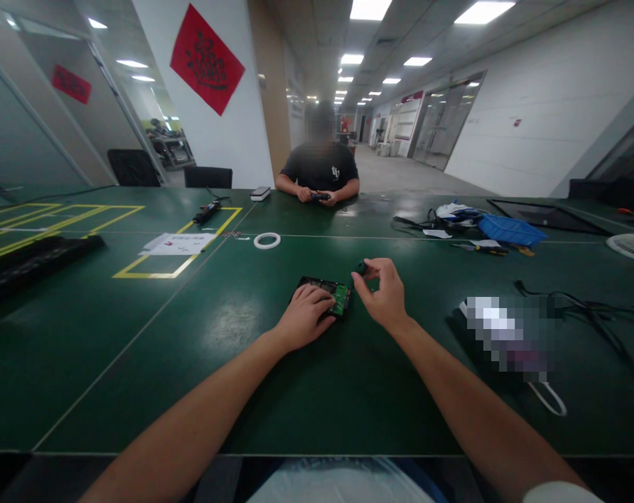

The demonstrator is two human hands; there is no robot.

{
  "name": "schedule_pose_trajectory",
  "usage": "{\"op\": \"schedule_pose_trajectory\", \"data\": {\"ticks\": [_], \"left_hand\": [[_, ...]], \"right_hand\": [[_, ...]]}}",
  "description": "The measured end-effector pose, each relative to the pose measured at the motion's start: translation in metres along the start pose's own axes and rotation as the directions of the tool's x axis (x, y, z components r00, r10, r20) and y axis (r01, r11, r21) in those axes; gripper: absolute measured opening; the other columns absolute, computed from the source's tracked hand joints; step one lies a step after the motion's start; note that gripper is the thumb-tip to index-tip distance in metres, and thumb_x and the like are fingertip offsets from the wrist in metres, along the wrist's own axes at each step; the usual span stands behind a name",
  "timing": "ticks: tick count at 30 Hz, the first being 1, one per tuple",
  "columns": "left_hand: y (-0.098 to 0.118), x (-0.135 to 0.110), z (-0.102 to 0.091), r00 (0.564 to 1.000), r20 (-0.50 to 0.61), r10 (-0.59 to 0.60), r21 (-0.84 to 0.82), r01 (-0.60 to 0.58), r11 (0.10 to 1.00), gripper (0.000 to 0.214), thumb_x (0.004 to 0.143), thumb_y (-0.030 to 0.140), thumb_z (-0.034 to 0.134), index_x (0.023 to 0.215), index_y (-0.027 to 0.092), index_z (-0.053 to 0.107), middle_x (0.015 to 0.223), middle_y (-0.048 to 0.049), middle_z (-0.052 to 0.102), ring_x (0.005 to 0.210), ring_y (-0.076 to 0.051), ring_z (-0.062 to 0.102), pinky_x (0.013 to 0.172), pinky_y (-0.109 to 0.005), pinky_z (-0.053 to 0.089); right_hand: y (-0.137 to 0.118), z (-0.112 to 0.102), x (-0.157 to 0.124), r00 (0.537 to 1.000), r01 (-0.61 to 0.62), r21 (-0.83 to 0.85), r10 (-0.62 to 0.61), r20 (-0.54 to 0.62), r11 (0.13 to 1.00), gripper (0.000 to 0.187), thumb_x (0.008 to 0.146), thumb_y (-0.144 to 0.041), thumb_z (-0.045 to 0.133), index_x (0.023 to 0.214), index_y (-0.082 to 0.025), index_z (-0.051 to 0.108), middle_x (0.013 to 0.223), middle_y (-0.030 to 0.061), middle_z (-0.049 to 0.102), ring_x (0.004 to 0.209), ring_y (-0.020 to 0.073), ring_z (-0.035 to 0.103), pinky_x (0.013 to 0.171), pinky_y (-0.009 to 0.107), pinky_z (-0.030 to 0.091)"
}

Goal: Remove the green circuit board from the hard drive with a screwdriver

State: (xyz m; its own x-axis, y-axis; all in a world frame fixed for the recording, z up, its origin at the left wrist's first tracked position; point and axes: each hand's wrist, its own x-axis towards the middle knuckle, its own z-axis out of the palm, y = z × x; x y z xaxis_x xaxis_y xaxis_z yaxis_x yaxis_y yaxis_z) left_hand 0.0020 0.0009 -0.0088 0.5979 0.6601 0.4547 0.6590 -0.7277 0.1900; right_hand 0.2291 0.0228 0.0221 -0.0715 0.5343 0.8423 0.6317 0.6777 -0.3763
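A hard drive (341,299) with a green circuit board facing up lies on the green table. My left hand (310,314) is laid over its left part, fingers across the top and thumb along the near edge, holding it. Just off the drive's right end, my right hand (384,290) pinches a small dark tool with a rounded end (361,267) between thumb and fingertips. The tool's lower part is hard to make out, and I cannot tell whether it touches the drive.
A white tape ring (267,241) lies beyond my left hand. To the right are a pixelated object with a white loop (550,399), black cables (584,304) and a blue tray (510,229). Across the table (233,391) sits a person (319,168) holding a dark object.
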Motion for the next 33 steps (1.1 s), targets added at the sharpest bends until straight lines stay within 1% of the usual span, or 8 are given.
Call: {"op": "schedule_pose_trajectory", "data": {"ticks": [4,8,13,17,22,26,30,33], "left_hand": [[0.0,0.0,0.0,1.0,0.002,0.003,-0.001,-0.003,1.0,0.033,0.092,0.032,0.065,0.124,0.023,0.066,0.124,-0.0076,0.065,0.118,-0.028,0.053,0.109,-0.05,0.036],[0.001,0.0,0.001,1.0,0.0,0.003,-0.005,-0.003,1.0,0.034,0.092,0.032,0.065,0.124,0.023,0.065,0.125,-0.008,0.065,0.118,-0.029,0.053,0.108,-0.05,0.037],[0.001,-0.001,0.002,1.0,-0.003,0.004,-0.001,-0.004,1.0,0.035,0.092,0.032,0.065,0.125,0.022,0.065,0.125,-0.0081,0.065,0.118,-0.029,0.053,0.108,-0.049,0.037],[0.0,-0.001,0.002,1.0,-0.004,0.003,-0.001,-0.003,1.0,0.035,0.091,0.031,0.065,0.126,0.023,0.064,0.126,-0.0081,0.065,0.118,-0.029,0.053,0.108,-0.05,0.038],[0.0,-0.001,0.001,1.0,0.007,0.007,0.0,-0.007,1.0,0.037,0.091,0.03,0.065,0.127,0.023,0.063,0.126,-0.0081,0.064,0.119,-0.029,0.052,0.108,-0.05,0.038],[0.001,-0.001,0.0,1.0,0.007,-0.001,-0.008,0.001,1.0,0.037,0.091,0.029,0.064,0.127,0.023,0.064,0.125,-0.0086,0.064,0.12,-0.029,0.052,0.108,-0.051,0.038],[0.001,-0.002,-0.001,1.0,0.013,-0.004,-0.012,0.004,1.0,0.038,0.09,0.029,0.064,0.128,0.024,0.063,0.125,-0.0086,0.064,0.12,-0.03,0.052,0.108,-0.052,0.038],[0.002,-0.002,-0.001,1.0,0.022,-0.005,-0.015,0.005,1.0,0.038,0.091,0.029,0.064,0.128,0.024,0.063,0.126,-0.0087,0.064,0.12,-0.03,0.052,0.108,-0.052,0.038]], "right_hand": [[-0.001,-0.001,0.001,1.0,0.005,0.08,-0.004,-0.01,0.997,0.028,0.092,-0.025,0.062,0.117,-0.024,0.05,0.121,0.0107,0.064,0.104,0.0222,0.068,0.086,0.04,0.06],[-0.004,-0.003,0.001,1.0,0.024,0.012,-0.024,-0.012,1.0,0.027,0.09,-0.028,0.066,0.114,-0.024,0.053,0.111,0.0083,0.066,0.091,0.0205,0.069,0.082,0.039,0.06],[-0.007,-0.005,0.003,0.997,0.079,-0.019,-0.079,0.021,0.997,0.024,0.093,-0.025,0.061,0.116,-0.024,0.055,0.108,0.0086,0.065,0.091,0.0208,0.068,0.082,0.039,0.059],[-0.006,-0.003,0.002,1.0,0.009,0.031,-0.009,0.01,0.999,0.027,0.093,-0.027,0.062,0.117,-0.024,0.052,0.114,0.0082,0.067,0.086,0.0186,0.069,0.08,0.037,0.059],[-0.006,-0.006,0.001,1.0,-0.022,-0.033,0.022,0.012,0.999,0.028,0.091,-0.033,0.066,0.115,-0.023,0.054,0.097,0.0049,0.066,0.081,0.0187,0.067,0.079,0.037,0.058],[-0.011,-0.006,0.002,0.997,0.04,-0.013,-0.039,0.066,0.999,0.026,0.095,-0.029,0.057,0.121,-0.025,0.054,0.107,0.0081,0.064,0.089,0.0202,0.067,0.083,0.039,0.059],[-0.014,-0.001,0.001,1.0,0.01,0.037,-0.011,0.027,0.999,0.025,0.095,-0.029,0.058,0.12,-0.025,0.053,0.117,0.0095,0.065,0.096,0.0212,0.068,0.085,0.04,0.06],[-0.013,-0.002,0.001,1.0,-0.008,0.03,0.008,0.012,1.0,0.025,0.094,-0.031,0.062,0.116,-0.025,0.054,0.115,0.0089,0.066,0.092,0.0206,0.068,0.083,0.04,0.06]]}}
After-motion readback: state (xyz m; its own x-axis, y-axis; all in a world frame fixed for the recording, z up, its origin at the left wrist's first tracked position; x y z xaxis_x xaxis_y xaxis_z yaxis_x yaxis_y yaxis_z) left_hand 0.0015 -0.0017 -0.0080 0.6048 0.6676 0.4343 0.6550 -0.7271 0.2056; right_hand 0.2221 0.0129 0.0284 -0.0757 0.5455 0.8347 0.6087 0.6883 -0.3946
